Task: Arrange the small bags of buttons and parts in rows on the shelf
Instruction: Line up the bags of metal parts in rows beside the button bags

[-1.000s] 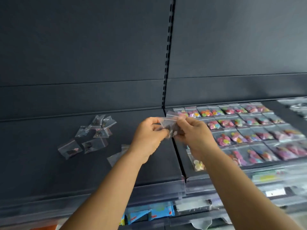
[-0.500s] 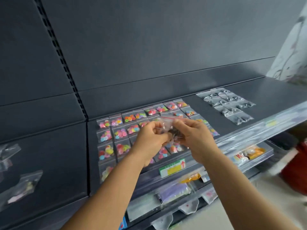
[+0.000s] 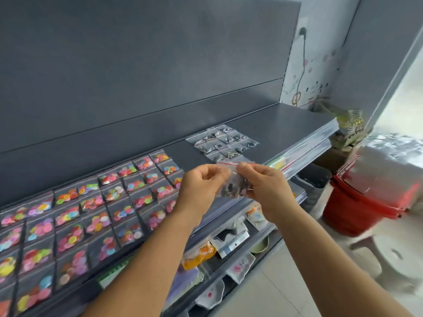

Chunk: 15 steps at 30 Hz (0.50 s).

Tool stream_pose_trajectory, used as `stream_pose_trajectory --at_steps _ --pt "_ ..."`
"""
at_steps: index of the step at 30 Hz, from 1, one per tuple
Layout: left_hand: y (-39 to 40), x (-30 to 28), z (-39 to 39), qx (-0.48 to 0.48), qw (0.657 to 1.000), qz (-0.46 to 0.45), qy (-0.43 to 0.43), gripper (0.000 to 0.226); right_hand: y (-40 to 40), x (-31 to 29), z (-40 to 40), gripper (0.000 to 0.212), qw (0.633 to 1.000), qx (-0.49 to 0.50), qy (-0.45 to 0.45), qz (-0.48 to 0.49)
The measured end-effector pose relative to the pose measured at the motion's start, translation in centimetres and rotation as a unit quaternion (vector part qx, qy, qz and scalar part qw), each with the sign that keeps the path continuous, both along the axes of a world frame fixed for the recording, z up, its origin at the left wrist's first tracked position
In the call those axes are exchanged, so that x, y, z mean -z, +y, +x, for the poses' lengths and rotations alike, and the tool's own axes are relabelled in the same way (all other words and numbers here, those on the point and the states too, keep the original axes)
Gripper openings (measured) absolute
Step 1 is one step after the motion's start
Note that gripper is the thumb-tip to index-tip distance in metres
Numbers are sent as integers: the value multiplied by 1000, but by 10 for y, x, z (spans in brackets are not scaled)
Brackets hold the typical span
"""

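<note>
Dark grey shelving unit, plain back panel; pale wall and tiled floor off to your right.

Your left hand [image 3: 202, 187] and right hand [image 3: 263, 186] are raised together in front of the shelf [image 3: 286, 124] edge. Both pinch one small clear bag [image 3: 235, 181] between them: left fingers curled on its left side, right thumb and fingers on its right side near the red-striped zip top. Contents dark, small pieces; not clear enough to identify. The bag is held in the air, above the shelf's front rail, not resting on anything.

Just beyond your hands, on the shelf: a block of dark-parts bags [image 3: 223, 141], laid flat in short rows, edges touching or overlapping.

To your left on the same shelf: coloured-button bags [image 3: 96, 211], flat, in several rows running from the back panel to the front edge, packed side by side. A bare strip of shelf separates the two groups.

Below: lower shelf with an orange packet [image 3: 199, 253] and small white dishes [image 3: 240, 267].

On the floor at right: red bucket [image 3: 364, 207], motion-blurred; pale stool [image 3: 384, 259] near it.
</note>
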State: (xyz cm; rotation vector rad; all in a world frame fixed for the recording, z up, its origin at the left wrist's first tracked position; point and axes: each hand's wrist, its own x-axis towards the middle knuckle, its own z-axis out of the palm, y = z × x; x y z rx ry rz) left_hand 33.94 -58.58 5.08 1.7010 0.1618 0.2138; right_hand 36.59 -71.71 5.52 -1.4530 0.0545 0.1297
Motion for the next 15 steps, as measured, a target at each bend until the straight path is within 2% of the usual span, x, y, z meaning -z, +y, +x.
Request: stream_pose_trajectory --at_steps 5,7,9,12,15 --pt "-33 -1 38 27 1000 -16 1 8 -35 4 20 9 1000 -18 -1 -8" --pt "-43 -1 57 33 999 -31 -3 9 -48 5 30 3 999 -27 -8 -37" --pt "-54 0 76 45 998 -41 -9 12 -62 4 42 8 997 -28 -10 -66" --pt "-69 2 109 35 998 -51 -29 12 -83 3 70 14 995 2 -12 -103" --pt "-74 3 147 16 997 -48 -51 9 -100 5 107 9 991 49 -20 -120"
